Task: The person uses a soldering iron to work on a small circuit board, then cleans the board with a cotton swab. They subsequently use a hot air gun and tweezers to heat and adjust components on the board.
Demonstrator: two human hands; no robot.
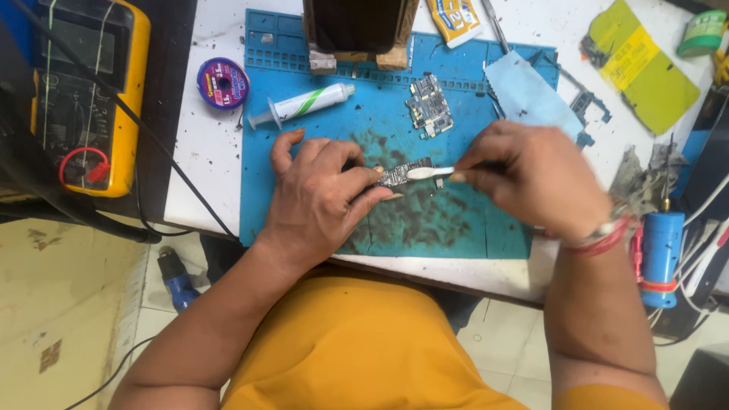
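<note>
My left hand (pixel 323 199) pinches a small dark circuit board (pixel 404 175) over the stained middle of a blue work mat (pixel 304 137). My right hand (pixel 531 178) grips a small white brush (pixel 430 173) whose head rests on the board's right end. A second bare circuit board (pixel 429 105) lies on the mat above my hands. A white and green syringe tube (pixel 304 105) lies to the upper left on the mat.
A yellow multimeter (pixel 83 91) sits far left with a black cable trailing off. A round purple spool (pixel 222 82) lies by the mat. A dark device (pixel 357 26) stands at the top. Pale blue cloth (pixel 531 95), yellow sheet (pixel 649 72), blue cylindrical tool (pixel 662 254) at right.
</note>
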